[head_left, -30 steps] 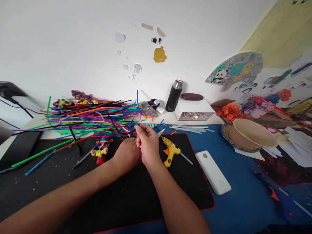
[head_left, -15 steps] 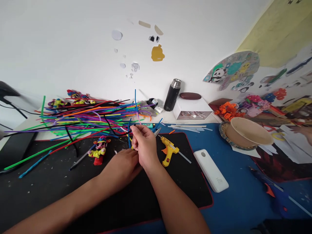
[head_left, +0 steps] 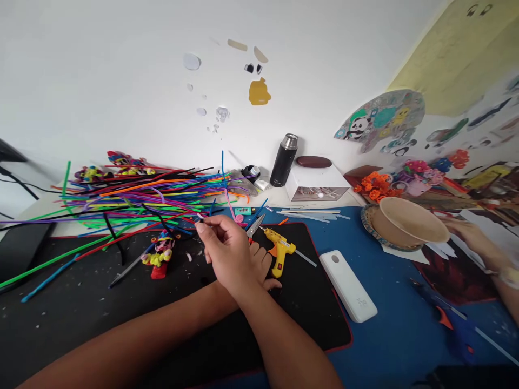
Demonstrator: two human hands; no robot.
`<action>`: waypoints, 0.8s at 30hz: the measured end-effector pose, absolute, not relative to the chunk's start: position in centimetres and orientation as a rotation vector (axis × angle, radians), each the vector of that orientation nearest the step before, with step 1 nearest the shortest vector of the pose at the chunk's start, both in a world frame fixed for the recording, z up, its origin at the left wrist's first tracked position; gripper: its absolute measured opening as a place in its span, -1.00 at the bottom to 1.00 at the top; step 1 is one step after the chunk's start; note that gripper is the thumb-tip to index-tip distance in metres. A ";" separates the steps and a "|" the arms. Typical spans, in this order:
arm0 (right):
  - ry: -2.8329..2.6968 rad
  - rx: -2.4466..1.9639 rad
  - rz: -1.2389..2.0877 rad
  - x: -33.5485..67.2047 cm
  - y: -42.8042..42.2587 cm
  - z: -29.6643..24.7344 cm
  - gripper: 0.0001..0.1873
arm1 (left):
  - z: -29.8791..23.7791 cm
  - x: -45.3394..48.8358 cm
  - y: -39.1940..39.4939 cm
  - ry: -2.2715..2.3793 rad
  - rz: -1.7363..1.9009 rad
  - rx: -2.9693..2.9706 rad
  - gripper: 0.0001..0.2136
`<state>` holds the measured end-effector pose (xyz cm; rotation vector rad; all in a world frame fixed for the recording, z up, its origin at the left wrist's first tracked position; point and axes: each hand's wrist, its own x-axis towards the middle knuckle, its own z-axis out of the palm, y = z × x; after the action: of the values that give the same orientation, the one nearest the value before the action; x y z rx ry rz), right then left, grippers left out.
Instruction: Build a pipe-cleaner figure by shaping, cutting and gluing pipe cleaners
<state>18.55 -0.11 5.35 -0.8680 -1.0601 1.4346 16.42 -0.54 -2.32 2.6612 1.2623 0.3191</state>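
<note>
My right hand (head_left: 229,251) is closed in a pinch on a thin black pipe cleaner (head_left: 162,220), which bends away to the left. A small pale tip shows at its fingertips. Under the right wrist, my left forearm crosses to the right. Beyond it my left hand (head_left: 263,266) has its fingers stretched and thumb apart, by the scissors (head_left: 256,225); the scissors' handles are mostly hidden. The yellow glue gun (head_left: 279,249) lies just right of that hand. A small pipe-cleaner figure (head_left: 161,255) in yellow, red and blue lies to the left.
Many coloured pipe cleaners (head_left: 133,197) are heaped at the back left. A black flask (head_left: 284,162), a white box (head_left: 318,186) and glue sticks (head_left: 310,213) are behind. To the right are a white power bank (head_left: 348,286), a bowl (head_left: 413,221) and another person's hand (head_left: 466,235).
My hands have parted. The right hand moved left with the black pipe cleaner; the left hand slid right beneath it to the scissors. The other person's arm reaches further into view.
</note>
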 end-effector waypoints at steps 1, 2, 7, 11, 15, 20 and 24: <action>-1.079 -0.876 1.427 18.5 -0.2 5.3 -0.67 | -1.9 16.7 -0.5 1.243 0.261 2.691 -0.56; -1.098 -0.878 1.419 18.4 -0.3 5.3 -0.69 | -1.4 16.9 -0.5 1.230 0.196 2.722 -0.60; -1.189 -0.896 1.369 18.5 -0.5 5.3 -0.75 | 0.5 17.3 -0.6 1.260 -0.006 2.723 -0.72; -1.241 -0.943 1.330 18.4 -0.7 5.3 -0.74 | 0.9 17.5 -0.5 1.301 -0.017 2.688 -0.70; -1.272 -0.953 1.257 18.5 -0.9 5.5 -0.77 | 0.8 18.2 -0.5 1.298 0.014 2.629 -0.56; -1.230 -0.939 1.227 18.6 -0.8 5.6 -0.78 | 0.0 19.3 -0.2 1.307 0.110 2.490 -0.65; -1.189 -0.956 1.288 18.7 -0.6 5.6 -0.70 | -0.9 19.9 0.3 1.309 0.178 2.462 -0.66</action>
<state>18.67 -0.60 5.58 -0.9560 -1.1893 1.2876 19.86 0.35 -0.88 2.4620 1.3094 0.1776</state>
